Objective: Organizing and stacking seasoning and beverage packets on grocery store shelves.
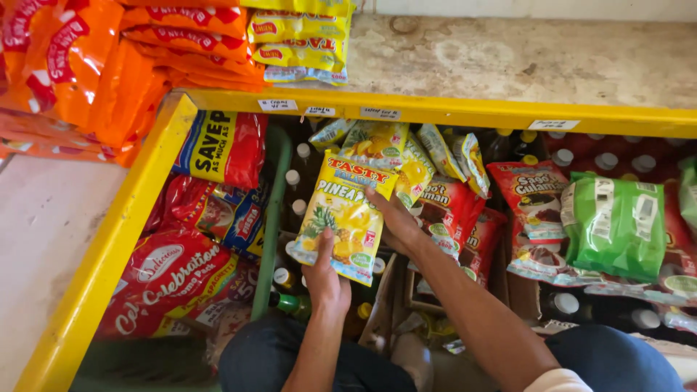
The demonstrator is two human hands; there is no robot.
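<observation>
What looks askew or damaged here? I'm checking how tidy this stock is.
Nothing looks torn or spilled. The yellow packets behind the yellow pouch held by both hands lean at mixed angles, and the green packet lies loosely over red ones.

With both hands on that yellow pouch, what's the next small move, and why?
Probably slide the yellow pouch upward to stand against the yellow packs behind it: the left hand and right hand hold it over bottle caps.
</observation>
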